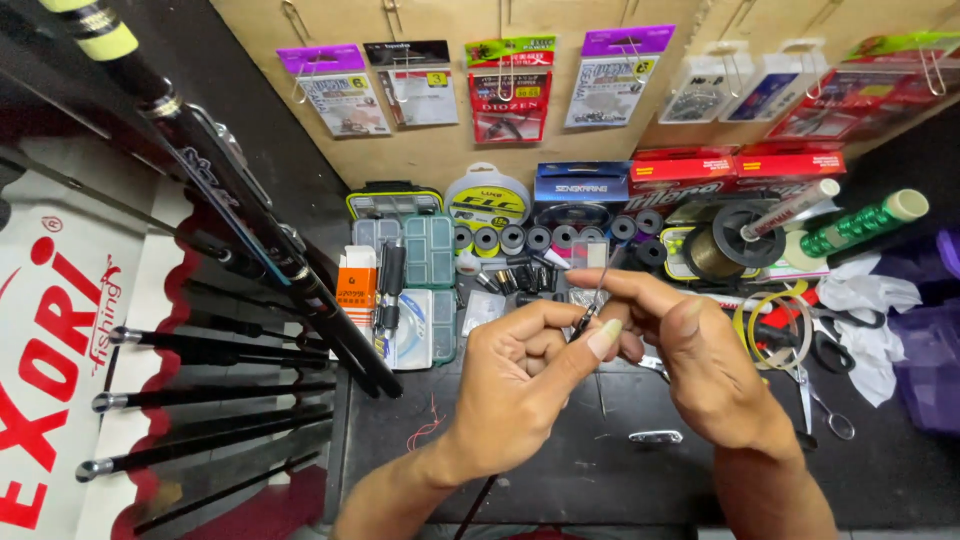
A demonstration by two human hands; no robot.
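My left hand and my right hand meet above the dark workbench at the middle of the head view. Between the thumb and fingers of both hands sits a small dark metal fishing part with a thin wire or line rising from it. Left thumb presses against it from below; right forefinger and thumb pinch it from above. What the part is exactly is too small to tell.
Several fishing rods lean at the left. Small tackle boxes, line spools, boxes and a green thread spool crowd the bench's back. Scissors lie right. Packets of hooks hang on the board.
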